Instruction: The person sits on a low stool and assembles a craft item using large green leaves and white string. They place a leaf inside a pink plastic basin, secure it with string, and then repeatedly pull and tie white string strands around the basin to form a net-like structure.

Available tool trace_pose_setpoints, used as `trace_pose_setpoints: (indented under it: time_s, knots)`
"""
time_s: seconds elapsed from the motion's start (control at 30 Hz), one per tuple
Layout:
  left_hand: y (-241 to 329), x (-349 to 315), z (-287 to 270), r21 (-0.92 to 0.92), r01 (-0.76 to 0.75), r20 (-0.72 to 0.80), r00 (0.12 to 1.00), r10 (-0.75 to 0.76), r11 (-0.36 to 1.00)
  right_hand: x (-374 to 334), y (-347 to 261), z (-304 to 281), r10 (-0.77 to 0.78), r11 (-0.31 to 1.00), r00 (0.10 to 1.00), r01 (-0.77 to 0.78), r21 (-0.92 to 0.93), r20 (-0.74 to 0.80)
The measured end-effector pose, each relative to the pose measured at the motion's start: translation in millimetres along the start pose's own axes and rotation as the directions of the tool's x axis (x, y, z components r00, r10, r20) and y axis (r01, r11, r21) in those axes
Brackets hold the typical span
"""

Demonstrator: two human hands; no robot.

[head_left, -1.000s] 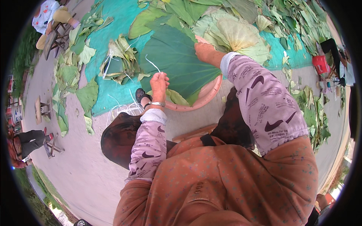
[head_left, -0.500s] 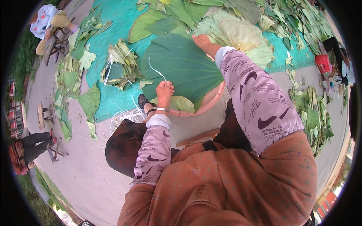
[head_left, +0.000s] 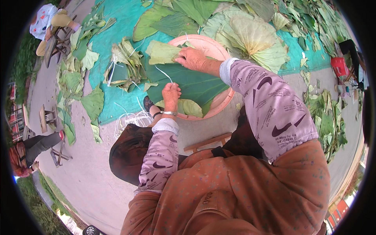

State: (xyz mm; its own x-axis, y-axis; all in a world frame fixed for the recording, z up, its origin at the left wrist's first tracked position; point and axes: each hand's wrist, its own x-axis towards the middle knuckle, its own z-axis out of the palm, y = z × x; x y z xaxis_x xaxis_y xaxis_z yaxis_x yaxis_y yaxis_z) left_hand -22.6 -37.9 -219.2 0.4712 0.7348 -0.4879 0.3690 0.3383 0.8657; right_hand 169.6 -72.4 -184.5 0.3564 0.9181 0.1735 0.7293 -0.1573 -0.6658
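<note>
A large dark green lotus leaf point(head_left: 196, 84) lies across a round pink plastic basin point(head_left: 213, 44), its far edge folded over so that the paler underside shows. My right hand point(head_left: 194, 59) is closed on that folded edge, fingers pointing left. Nearer me, my left hand point(head_left: 171, 93) is closed around a thin white strip point(head_left: 162, 73), whose free end sticks up and to the left over the leaf. A yellowish-green leaf point(head_left: 190, 107) shows in the basin's near part, just right of my left wrist.
Left of the basin sits a tied leaf bundle point(head_left: 124, 66) on a teal sheet point(head_left: 111, 107). Loose white strips point(head_left: 135, 120) lie by my foot. Several lotus leaves point(head_left: 250, 33) spread beyond the basin. A seated person point(head_left: 49, 21) is far left, and a red container point(head_left: 339, 66) stands right.
My right hand has drawn the leaf's far edge toward me and left, folding it over and uncovering the basin's far side. My left hand stays almost still with the strip.
</note>
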Motion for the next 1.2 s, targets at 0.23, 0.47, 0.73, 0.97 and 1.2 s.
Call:
trace_pose_setpoints:
  time_s: [0.23, 0.47, 0.73, 0.97, 1.2]
  knots:
    - [1.2, -3.3, -0.2, 0.014, -0.003, 0.015, 1.0, 0.002, 1.0, 15.9, 14.5, 19.6, 0.217, 0.929, 0.973, -0.18, 0.324, -0.081]
    - [0.4, -3.5, 1.4, -0.008, 0.005, 0.014, 1.0, -0.005, 1.0, 51.8, 45.6, -9.1, 0.406, 0.86, 0.884, -0.456, -0.23, -0.232]
    - [2.6, -9.5, -0.5, 0.004, -0.01, 0.001, 1.0, 0.01, 1.0, 82.3, 47.5, -15.2, 0.676, 0.707, 0.736, -0.653, -0.271, -0.01]
    - [-1.5, -5.6, 1.3, -0.009, -0.047, 0.007, 0.999, 0.047, 0.999, 92.2, 89.9, 8.4, 0.499, 0.866, 0.854, -0.498, 0.05, -0.149]
    - [2.2, -2.9, 10.1, -0.019, -0.058, 0.047, 0.997, 0.059, 0.998, 63.7, 78.7, -11.1, 0.623, 0.666, 0.774, -0.449, 0.596, -0.114]
